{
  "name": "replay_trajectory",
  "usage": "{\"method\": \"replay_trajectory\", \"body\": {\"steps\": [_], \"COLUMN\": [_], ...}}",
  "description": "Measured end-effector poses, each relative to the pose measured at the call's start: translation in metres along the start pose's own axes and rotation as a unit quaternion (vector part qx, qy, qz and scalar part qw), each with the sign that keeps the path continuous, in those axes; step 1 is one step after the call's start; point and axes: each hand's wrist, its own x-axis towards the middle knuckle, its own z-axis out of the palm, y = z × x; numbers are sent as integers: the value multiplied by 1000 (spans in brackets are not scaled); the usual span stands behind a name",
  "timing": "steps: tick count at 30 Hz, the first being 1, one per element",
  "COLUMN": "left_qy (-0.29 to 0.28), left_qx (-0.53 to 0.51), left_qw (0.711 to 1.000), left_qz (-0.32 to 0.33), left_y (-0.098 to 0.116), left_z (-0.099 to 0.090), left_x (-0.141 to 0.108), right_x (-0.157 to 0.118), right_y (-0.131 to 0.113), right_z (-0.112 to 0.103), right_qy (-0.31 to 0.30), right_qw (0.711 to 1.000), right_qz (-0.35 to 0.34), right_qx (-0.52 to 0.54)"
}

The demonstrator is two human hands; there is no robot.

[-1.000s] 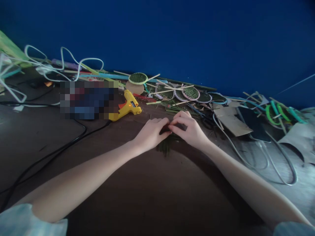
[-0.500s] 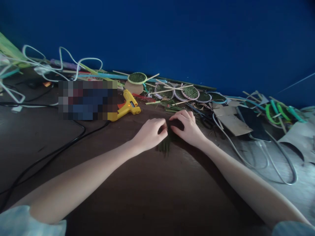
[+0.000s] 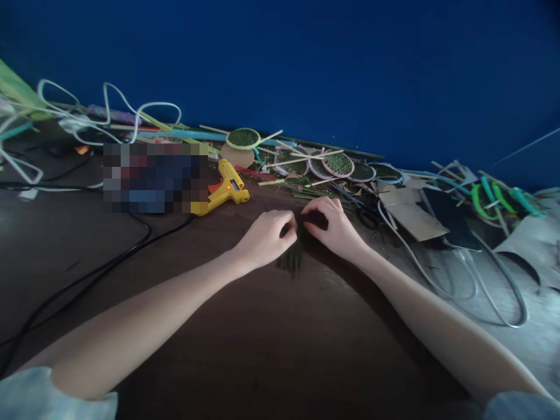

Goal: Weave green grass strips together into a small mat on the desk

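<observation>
My left hand [image 3: 269, 239] is curled, thumb and fingertips pinched at the edge of a small dark green piece of leaf strips [image 3: 290, 261]. The strips' loose ends hang toward me below the fingers. Facing it, my right hand [image 3: 331, 226] is also bent, with thumb and fingers at the strips' other side. Shadow darkens the narrow gap between the hands, so the exact hold is hard to see. Beyond my left hand lies a yellow hot glue gun [image 3: 231, 185] on its side, a small orange light showing on it.
Along the blue wall [image 3: 280, 64] lie round woven green discs with coloured rims [image 3: 338, 164], thin sticks and leaf scraps. Scissors [image 3: 366, 217], cardboard [image 3: 417, 213] and a dark phone [image 3: 455, 221] with a cable are at right. Black cord [image 3: 105, 268] and white cables [image 3: 107, 96] run left.
Almost nothing differs. Both hands stay over the green strips, with only a very slight shift of the fingers and the view.
</observation>
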Motion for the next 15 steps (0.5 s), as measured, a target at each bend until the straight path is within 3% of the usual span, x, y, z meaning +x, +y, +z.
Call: {"method": "replay_trajectory", "body": {"steps": [15], "left_qy": [4], "left_qx": [-1], "left_qw": [1000], "left_qz": [-3], "left_y": [0], "left_z": [-1], "left_x": [1], "right_x": [-6], "right_y": [-7], "right_z": [-4], "right_qy": [6], "right_qw": [994], "right_qz": [-42], "right_qx": [97]}}
